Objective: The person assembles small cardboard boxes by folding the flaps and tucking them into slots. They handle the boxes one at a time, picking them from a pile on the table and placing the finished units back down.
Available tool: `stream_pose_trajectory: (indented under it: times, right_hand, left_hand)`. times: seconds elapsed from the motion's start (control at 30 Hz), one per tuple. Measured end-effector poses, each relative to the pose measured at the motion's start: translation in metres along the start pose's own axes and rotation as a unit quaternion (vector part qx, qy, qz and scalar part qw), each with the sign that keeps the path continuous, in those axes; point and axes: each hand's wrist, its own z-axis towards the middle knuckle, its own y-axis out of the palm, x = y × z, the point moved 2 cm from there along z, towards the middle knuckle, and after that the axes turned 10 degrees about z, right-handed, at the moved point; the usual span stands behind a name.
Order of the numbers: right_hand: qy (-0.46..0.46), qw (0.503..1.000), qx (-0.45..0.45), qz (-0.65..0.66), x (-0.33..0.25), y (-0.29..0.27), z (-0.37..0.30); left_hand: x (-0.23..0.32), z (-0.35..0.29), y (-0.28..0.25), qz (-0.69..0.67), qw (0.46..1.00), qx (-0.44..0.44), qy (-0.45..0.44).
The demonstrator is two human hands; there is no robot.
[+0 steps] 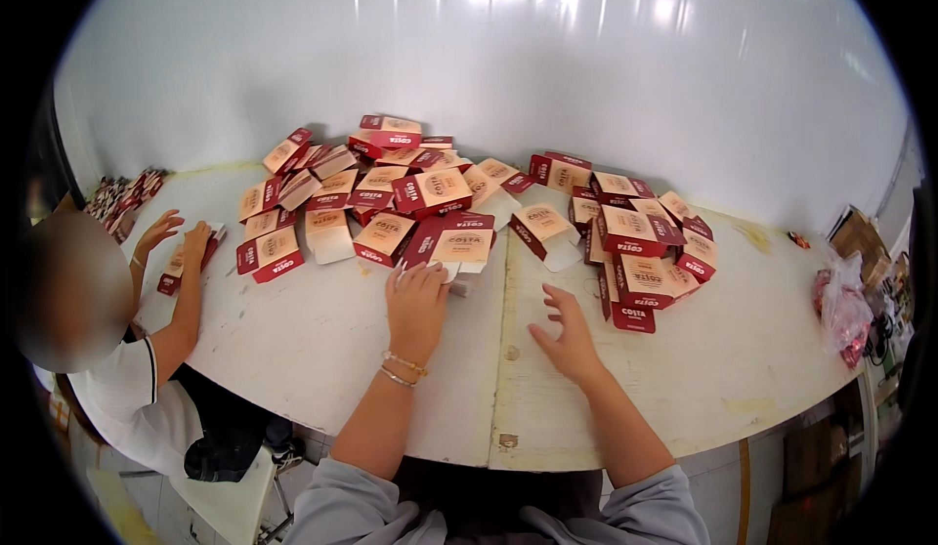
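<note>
My left hand (417, 303), with bracelets at the wrist, is closed on the near end of a red and beige carton (461, 244) in the middle of the table. White flaps show beside its fingers, and its fingertips are partly hidden. To the right, my right hand (569, 338) hovers over the table with fingers apart and nothing in it. Closest ahead of it is an open-ended carton (544, 228) with a white flap. Several folded cartons lie heaped beyond my left hand, among them one on its side (432, 191).
Another heap of cartons (640, 237) lies to the right on the white table (430, 403). At the left a person (147, 389) handles a red carton piece (174, 270). A pale wall (469, 76) stands behind. A plastic bag (842, 306) hangs by the right edge.
</note>
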Motion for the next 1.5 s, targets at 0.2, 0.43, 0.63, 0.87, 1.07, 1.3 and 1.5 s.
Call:
stream_pose_trajectory:
  times: [0.2,0.43,0.63,0.87,1.07,1.3,1.5]
  right_hand:
    - [-0.227,0.957,0.067,-0.167,-0.069,0.006,-0.002]
    - [-0.24,0.962,-0.004,-0.127,-0.03,-0.006,-0.01]
    - [-0.194,0.981,-0.002,0.011,-0.066,0.019,-0.018]
    - [-0.202,0.966,-0.146,0.076,-0.068,0.03,-0.021]
    - [-0.105,0.981,-0.102,0.129,-0.057,0.026,-0.016]
    - [-0.028,0.971,-0.038,0.236,-0.039,0.026,-0.01]
    - [0.007,0.961,0.113,0.254,-0.013,0.019,-0.002]
  left_hand:
    - [0.035,-0.006,-0.044,-0.077,0.979,0.111,0.155]
    - [0.044,-0.011,-0.04,-0.144,0.959,0.21,0.126]
    - [0.07,-0.032,0.005,-0.602,0.786,-0.085,-0.115]
    - [0.063,-0.035,0.011,-0.634,0.735,-0.229,-0.07]
    - [0.065,-0.025,0.002,-0.65,0.718,-0.245,-0.046]
    - [0.064,-0.027,0.008,-0.708,0.662,-0.236,-0.071]
    - [0.04,-0.033,0.03,-0.578,0.759,-0.215,-0.209]
